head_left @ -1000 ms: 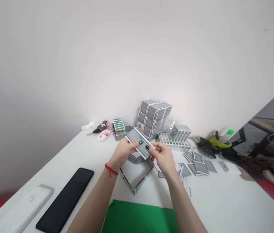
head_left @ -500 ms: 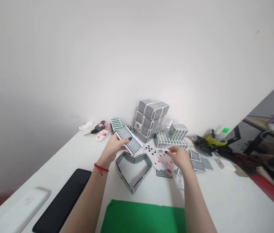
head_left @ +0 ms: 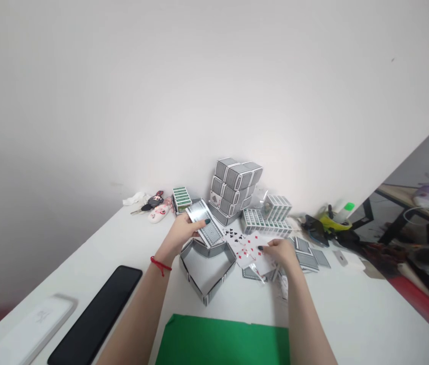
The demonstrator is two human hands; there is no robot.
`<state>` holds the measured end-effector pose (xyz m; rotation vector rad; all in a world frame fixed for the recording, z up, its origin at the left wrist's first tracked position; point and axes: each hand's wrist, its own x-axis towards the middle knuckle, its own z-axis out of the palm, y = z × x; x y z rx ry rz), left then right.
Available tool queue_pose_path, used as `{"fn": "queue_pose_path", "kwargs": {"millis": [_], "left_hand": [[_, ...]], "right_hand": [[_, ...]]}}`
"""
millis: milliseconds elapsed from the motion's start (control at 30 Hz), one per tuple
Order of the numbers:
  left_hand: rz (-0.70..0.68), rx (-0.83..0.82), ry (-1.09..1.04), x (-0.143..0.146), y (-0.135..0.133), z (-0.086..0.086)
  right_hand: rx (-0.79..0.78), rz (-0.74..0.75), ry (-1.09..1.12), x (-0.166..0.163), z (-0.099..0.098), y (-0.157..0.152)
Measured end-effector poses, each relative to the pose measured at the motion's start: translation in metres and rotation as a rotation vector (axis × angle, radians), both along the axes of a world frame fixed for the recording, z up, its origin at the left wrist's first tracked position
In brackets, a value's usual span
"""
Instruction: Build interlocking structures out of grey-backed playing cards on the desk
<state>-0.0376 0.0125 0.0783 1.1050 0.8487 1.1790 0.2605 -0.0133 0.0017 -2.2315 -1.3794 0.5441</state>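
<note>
My left hand (head_left: 184, 234) grips a folded strip of grey-backed playing cards (head_left: 206, 229), held just above the far corner of a square frame of folded cards (head_left: 207, 263) that stands on the white table (head_left: 131, 243). My right hand (head_left: 281, 252) rests on loose face-up cards (head_left: 250, 249) to the right of the frame, its fingers curled on them. More grey-backed cards (head_left: 309, 258) lie scattered just beyond that hand.
A block of stacked card cubes (head_left: 235, 187) stands at the wall, with rows of card packs (head_left: 265, 220) beside it. A black phone (head_left: 96, 314) and a white case (head_left: 28, 332) lie at left, a green sheet (head_left: 222, 339) in front, keys (head_left: 149, 205) at the back.
My right hand let go of the card strip and moved right, down onto the loose face-up cards. My left hand carried the strip a little left and lower, over the frame.
</note>
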Motion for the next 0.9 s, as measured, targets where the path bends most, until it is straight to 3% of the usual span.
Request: {"fn": "queue_pose_path", "kwargs": {"millis": [300, 400, 533, 700, 900], "left_hand": [[-0.011, -0.013, 0.046, 0.003, -0.003, 0.001], [-0.014, -0.010, 0.068, 0.003, -0.002, 0.000], [-0.058, -0.024, 0.072, 0.002, -0.002, -0.001], [-0.055, -0.001, 0.059, 0.004, -0.003, 0.001], [0.025, 0.028, 0.021, 0.007, -0.001, 0.002]], "right_hand": [[0.167, -0.054, 0.058, 0.013, 0.012, -0.004], [0.299, -0.031, 0.112, 0.009, 0.025, -0.006], [0.573, 0.029, 0.450, -0.013, 0.051, -0.016], [0.679, 0.137, 0.818, -0.048, 0.075, -0.026], [0.738, 0.069, 0.841, -0.082, 0.081, -0.024]]}}
